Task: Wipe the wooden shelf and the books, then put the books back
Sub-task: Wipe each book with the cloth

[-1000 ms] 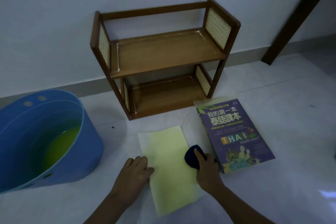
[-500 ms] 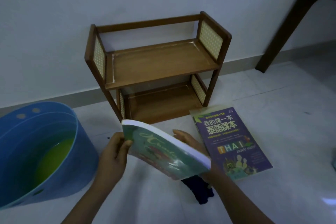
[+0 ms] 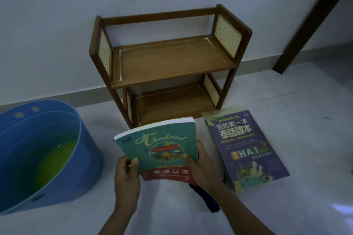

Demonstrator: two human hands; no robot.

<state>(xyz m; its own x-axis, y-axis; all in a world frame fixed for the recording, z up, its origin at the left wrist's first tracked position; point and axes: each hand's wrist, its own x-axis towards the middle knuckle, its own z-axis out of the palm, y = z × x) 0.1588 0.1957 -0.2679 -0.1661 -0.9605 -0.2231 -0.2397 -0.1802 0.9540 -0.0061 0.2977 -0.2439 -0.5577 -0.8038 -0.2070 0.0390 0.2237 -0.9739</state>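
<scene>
Both hands are holding the teal Thailand book [image 3: 162,150] above the floor, just in front of the wooden shelf [image 3: 168,66]; the left hand [image 3: 127,175] is pinching its lower left corner, the right hand [image 3: 205,166] is closing round its right edge, thumb on the cover; the purple book [image 3: 246,149] is lying flat beside it; the dark cloth [image 3: 208,199] is lying under the right wrist; the risk, I judge, is the soft cover bending or slipping toward the water-filled blue tub [image 3: 47,150] nearby.

teal book [image 3: 162,145] held, purple book [image 3: 246,150] flat, shelf [image 3: 168,63] bare
</scene>
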